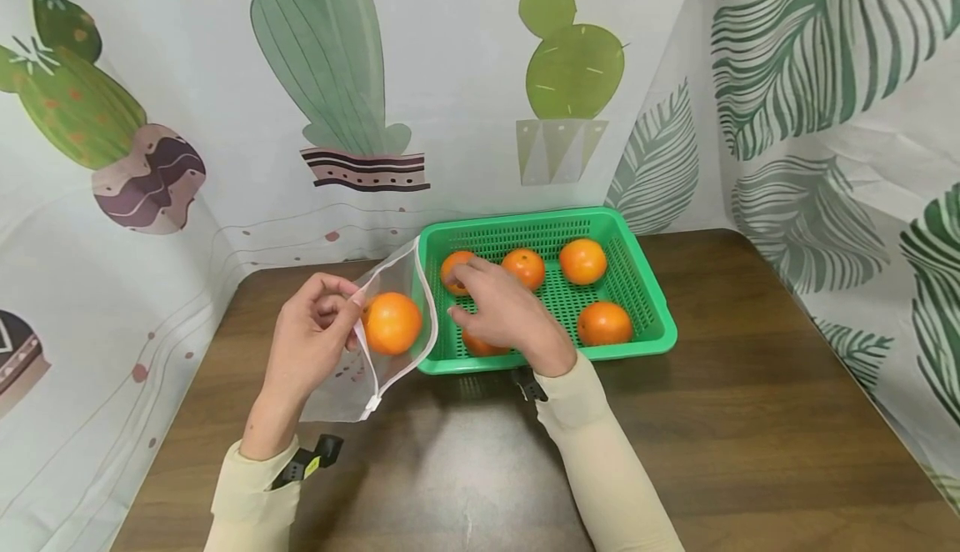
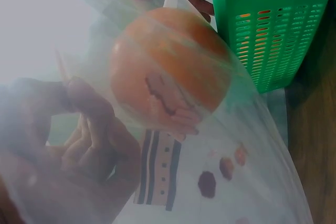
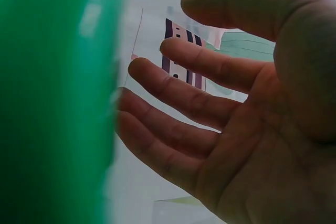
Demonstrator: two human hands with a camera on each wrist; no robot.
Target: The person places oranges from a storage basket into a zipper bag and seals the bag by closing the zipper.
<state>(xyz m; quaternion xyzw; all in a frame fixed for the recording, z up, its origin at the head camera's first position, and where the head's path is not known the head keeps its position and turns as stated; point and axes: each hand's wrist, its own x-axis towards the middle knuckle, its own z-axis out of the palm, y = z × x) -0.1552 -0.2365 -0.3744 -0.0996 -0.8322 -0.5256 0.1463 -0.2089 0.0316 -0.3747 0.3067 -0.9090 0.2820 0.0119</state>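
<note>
My left hand (image 1: 307,339) pinches the rim of a clear zip bag (image 1: 330,398) between thumb and fingers. Inside the bag an orange (image 1: 392,323) shows through the plastic, near its mouth, which faces the basket; the left wrist view has this orange (image 2: 168,66) close up. Over the left part of the green basket (image 1: 663,331) is my right hand (image 1: 498,302), its fingers loosely spread and nothing held. Under and beside it lie an orange (image 1: 454,272) and another orange (image 1: 483,345), both partly hidden. The right wrist view has bare fingers (image 3: 189,98) beside blurred green.
More oranges lie in the basket: one at the back middle (image 1: 522,268), one at the back right (image 1: 582,262), one at the front right (image 1: 604,323). The basket stands at the back of a brown wooden table (image 1: 750,419), before a printed cloth (image 1: 465,77).
</note>
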